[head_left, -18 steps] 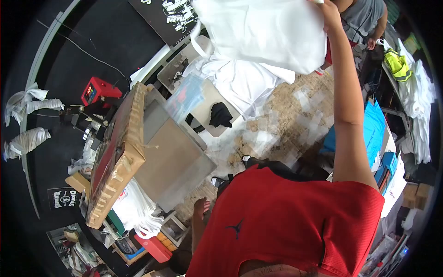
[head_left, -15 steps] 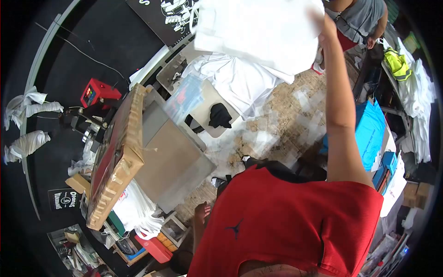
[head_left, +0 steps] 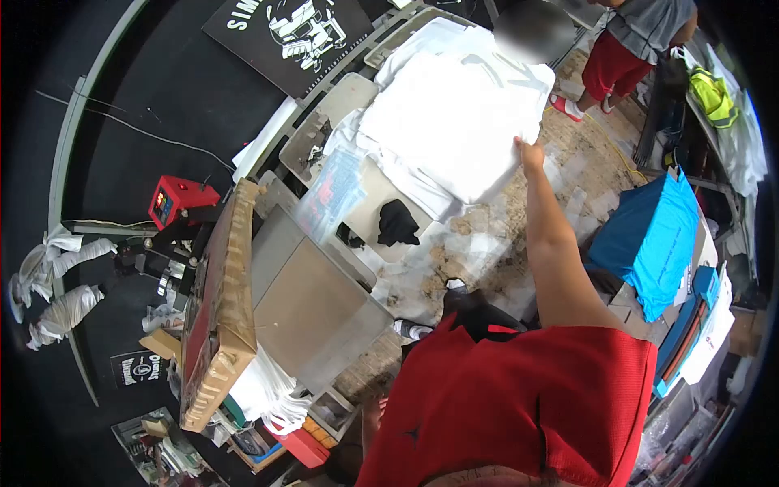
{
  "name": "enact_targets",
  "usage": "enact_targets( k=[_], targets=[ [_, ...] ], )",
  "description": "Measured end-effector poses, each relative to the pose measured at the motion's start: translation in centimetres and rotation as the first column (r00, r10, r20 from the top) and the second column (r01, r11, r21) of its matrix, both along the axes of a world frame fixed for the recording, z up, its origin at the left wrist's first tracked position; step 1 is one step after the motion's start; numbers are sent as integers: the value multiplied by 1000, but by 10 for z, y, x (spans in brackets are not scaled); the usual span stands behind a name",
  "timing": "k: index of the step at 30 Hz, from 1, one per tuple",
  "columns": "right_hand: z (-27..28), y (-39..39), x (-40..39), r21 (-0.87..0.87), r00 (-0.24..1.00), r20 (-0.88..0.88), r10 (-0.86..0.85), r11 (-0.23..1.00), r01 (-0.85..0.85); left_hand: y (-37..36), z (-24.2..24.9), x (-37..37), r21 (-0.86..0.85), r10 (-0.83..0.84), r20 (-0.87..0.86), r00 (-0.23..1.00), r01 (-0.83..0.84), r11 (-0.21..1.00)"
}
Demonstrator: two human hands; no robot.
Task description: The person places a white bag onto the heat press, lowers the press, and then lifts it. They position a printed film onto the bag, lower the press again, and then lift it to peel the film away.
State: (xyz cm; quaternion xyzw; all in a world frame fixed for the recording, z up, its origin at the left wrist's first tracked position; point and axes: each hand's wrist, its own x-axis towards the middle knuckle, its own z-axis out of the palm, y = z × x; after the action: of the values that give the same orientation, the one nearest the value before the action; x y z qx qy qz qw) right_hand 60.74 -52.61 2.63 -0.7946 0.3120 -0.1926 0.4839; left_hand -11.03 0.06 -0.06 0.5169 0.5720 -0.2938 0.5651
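Observation:
My right hand (head_left: pixel 531 152) reaches forward and grips the near edge of a white fabric piece (head_left: pixel 454 122). The piece lies spread on top of a pile of white fabric (head_left: pixel 406 174) on a work table. My left hand is out of sight. To the left and nearer to me stands an open heat press, its upper platen (head_left: pixel 215 308) swung up and its grey lower platen (head_left: pixel 312 304) bare. My red shirt (head_left: pixel 527 406) fills the bottom of the view.
A black cloth (head_left: pixel 398 221) and a clear plastic bag (head_left: pixel 333 191) lie between the press and the pile. A red control box (head_left: pixel 174 203) sits left. Blue fabric (head_left: pixel 649 243) is stacked at right. Another person (head_left: pixel 625 40) stands at the top right.
My right arm has come down from overhead. The white fabric piece it held up in the air now lies flat on the pile.

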Motion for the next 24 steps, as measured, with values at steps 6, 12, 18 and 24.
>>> enact_targets(
  k=[6, 12, 18, 24],
  targets=[
    [36, 14, 9, 27, 999, 42, 10, 1000, -11, 13, -14, -4, -128, 87, 43, 995, -81, 989],
    [141, 87, -16, -195, 953, 243, 182, 971, -136, 29, -35, 47, 64, -614, 104, 782, 611, 789],
    [231, 202, -40, -472, 658, 622, 425, 874, -118, 47, -17, 76, 52, -211, 221, 952, 204, 978],
    [314, 217, -62, -549, 457, 704, 543, 825, -133, 39, 4, 99, 112, -139, 226, 964, 116, 987]
  ],
)
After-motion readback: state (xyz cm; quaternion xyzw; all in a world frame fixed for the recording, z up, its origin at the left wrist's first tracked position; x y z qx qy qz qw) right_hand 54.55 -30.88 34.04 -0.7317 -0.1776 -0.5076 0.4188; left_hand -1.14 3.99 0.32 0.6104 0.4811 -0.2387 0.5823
